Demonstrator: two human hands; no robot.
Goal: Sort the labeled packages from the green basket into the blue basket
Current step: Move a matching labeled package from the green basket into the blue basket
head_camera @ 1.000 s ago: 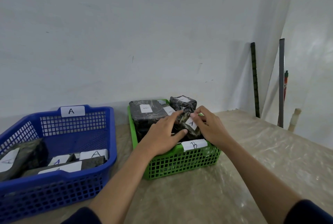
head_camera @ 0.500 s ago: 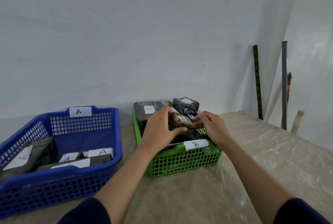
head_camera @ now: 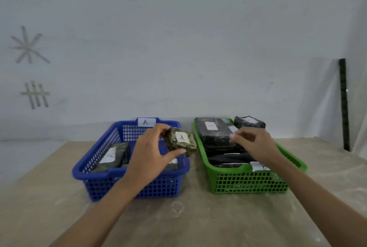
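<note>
Head view, looking down on a beige desk (head_camera: pixel 198 217) set against a white wall. Landmark: the blue basket (head_camera: pixel 103 175), tagged "A" on its far rim. Left hand (head_camera: pixel 151 155): thumb and fingers clamped on a small dark wrapped package (head_camera: pixel 181 143) bearing a white "A" label; the package is held in the air above the right-hand edge of the blue basket, tilted, label facing the camera. Inside the blue basket, to the left of the held package, lies another dark package (head_camera: pixel 113 156) with a white "A" label. Just to the right of the blue basket, not touching it, stands the green basket (head_camera: pixel 250 183), filled with stacked dark packages carrying white labels; a white tag on its near rim is too blurred to read. Right hand (head_camera: pixel 256 143): hovers over the green basket, fingers loosely curled, holding nothing. Far right of the blue basket, a black bar (head_camera: pixel 344 105) leans on the wall.
</note>
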